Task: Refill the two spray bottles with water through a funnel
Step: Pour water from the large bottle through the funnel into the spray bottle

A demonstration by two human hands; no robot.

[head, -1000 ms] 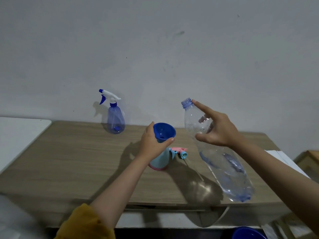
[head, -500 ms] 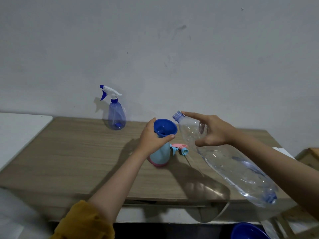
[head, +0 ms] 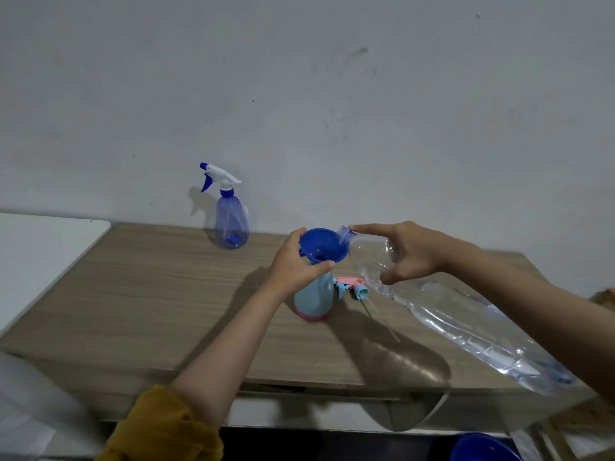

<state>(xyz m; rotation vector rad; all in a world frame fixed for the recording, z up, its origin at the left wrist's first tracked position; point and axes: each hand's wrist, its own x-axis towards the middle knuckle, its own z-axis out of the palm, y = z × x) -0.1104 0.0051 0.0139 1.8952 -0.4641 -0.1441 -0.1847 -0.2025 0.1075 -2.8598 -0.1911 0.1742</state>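
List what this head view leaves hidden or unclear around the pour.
- Neck of the light blue spray bottle: hidden by the left hand and the funnel.
- Whether water is flowing from the water bottle: too faint to tell at its mouth.
- Blue tub: cut off by the bottom edge.
- Water level in the far spray bottle: too small to judge.

Two spray bottles [head: 232,223] [head: 313,299], one funnel [head: 322,245], one water bottle [head: 442,311], two hands [head: 294,267] [head: 411,252].
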